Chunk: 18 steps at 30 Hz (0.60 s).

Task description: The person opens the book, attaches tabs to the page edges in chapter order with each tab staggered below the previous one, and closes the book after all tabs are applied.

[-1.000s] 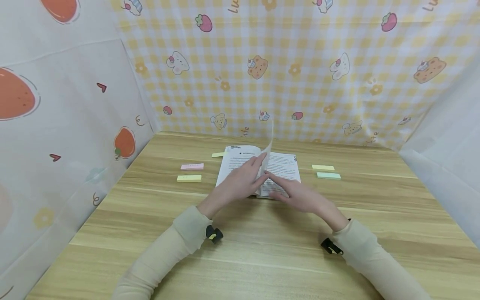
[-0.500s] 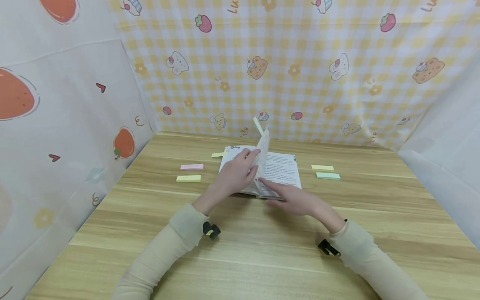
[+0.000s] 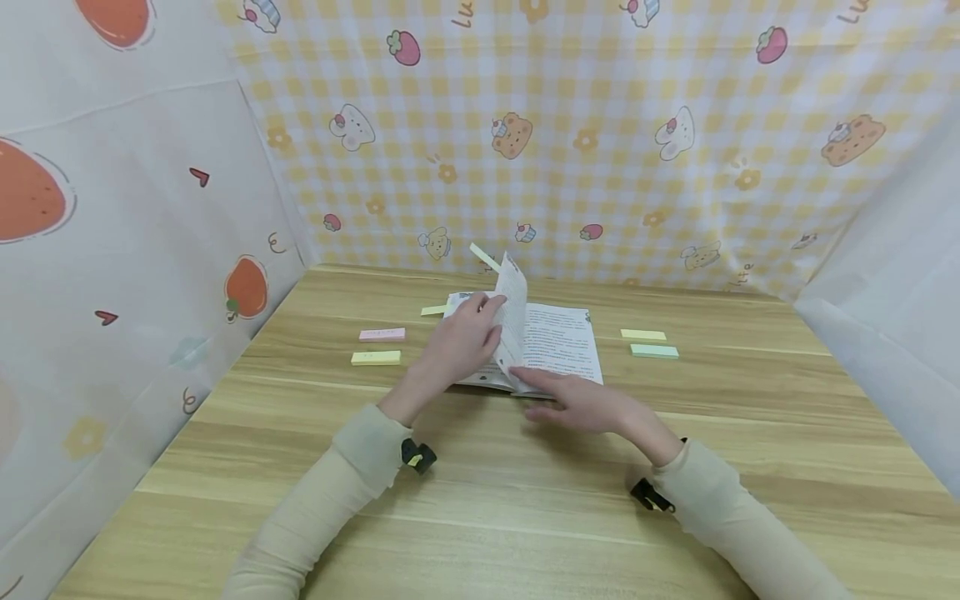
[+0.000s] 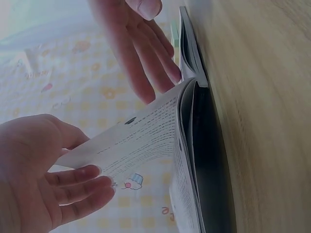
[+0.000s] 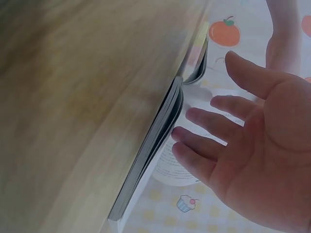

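Note:
An open book lies on the wooden table, its pages full of print. One page stands raised from the middle, leaning left, with a pale yellow sticky tab jutting from its top. My left hand pinches this page by its outer edge, thumb against fingers, as the left wrist view shows. With fingers extended, my right hand rests at the lower part of the book near the fold. A second pale yellow tab pokes out past the left-hand pages.
Left of the book lie a pink sticky-note pad and a yellow pad. To its right are another yellow pad and a green one. A patterned cloth hangs behind the table.
My left hand has drawn the raised page leftward and down, from near upright to a left lean, its tab swinging along. My right hand has slid slightly left and toward the book's lower edge.

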Motion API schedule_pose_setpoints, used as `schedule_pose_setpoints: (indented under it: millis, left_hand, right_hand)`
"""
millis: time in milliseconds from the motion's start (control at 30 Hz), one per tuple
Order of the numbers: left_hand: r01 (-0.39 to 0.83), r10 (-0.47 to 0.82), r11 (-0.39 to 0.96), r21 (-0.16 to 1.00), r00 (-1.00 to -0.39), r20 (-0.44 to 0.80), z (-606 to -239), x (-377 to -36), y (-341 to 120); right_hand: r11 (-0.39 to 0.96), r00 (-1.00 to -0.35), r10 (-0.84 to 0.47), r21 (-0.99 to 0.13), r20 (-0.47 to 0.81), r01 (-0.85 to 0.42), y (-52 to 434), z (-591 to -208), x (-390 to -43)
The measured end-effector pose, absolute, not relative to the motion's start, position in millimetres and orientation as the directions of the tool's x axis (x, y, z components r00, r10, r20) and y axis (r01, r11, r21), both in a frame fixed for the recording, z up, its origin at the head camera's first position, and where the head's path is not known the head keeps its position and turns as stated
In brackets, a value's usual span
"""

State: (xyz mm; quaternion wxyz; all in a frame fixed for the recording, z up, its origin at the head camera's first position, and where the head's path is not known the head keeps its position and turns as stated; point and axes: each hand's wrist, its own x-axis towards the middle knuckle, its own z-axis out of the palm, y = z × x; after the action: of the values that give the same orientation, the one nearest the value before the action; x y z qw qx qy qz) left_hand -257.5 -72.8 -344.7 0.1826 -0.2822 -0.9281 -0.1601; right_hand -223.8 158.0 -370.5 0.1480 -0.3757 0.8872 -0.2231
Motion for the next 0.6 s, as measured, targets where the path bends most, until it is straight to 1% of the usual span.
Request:
schedule_pose_setpoints:
  millis: [100, 300, 600]
  left_hand:
    - [0.581, 0.461, 0.79, 0.198, -0.775, 0.432, -345.6, -258.9, -74.3]
    - [0.558, 0.451, 0.803, 0.21, -0.798, 0.399, -346.5, -259.4, -76.8]
    - [0.481, 0.438, 0.858, 0.178, -0.868, 0.236, -347.5, -258.1, -79.4]
  right_hand:
    - [0.622, -0.673, -0.733, -0.503, -0.103, -0.6, 157.7, -371.3, -223.8]
    - [0.612, -0.656, -0.747, -0.497, -0.108, -0.615, 156.6, -372.3, -223.9]
    - [0.626, -0.65, -0.745, -0.496, -0.151, -0.601, 157.1, -375.1, -223.2]
